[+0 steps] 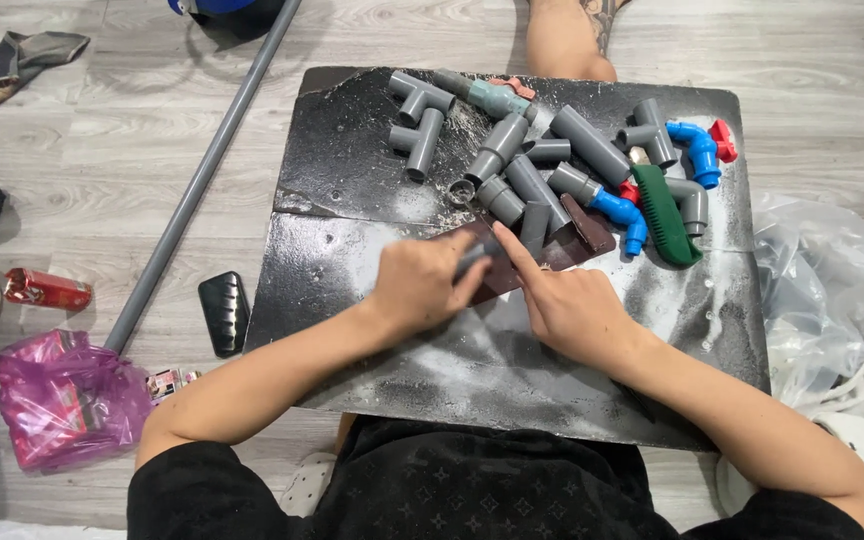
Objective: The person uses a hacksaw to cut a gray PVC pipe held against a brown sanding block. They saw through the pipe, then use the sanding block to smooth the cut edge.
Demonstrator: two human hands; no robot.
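A pale wood-grain floor [102, 150] is seen from above, with a black board [352, 190] dusted in white powder laid across it as a worktop, close to the lap of a seated person in dark clothing. A short grey pipe piece [474, 256] is gripped in the closed left hand [417, 285] and is held against a sheet of dark brown sandpaper [564, 250] lying flat near the middle of the board. The sandpaper is pinned down by the right hand [572, 305], whose index finger is stretched forward along the sheet just beside the pipe piece while the other fingers are curled under. A heap of grey pipe fittings [512, 160], among them T-joints and straight couplers, is spread along the far half of the board. Blue elbow fittings [697, 150] with red valve handles are mixed in at the right end of the heap, and a green-handled tool [667, 215] is laid touching them. A long grey pipe [202, 180] is stretched diagonally over the floor left of the board, with a black ribbed object [224, 312] near the board's left edge. A pink plastic bag [67, 395] and a small red packet [47, 290] are seen further left, and crumpled clear plastic [822, 290] is bunched at the right
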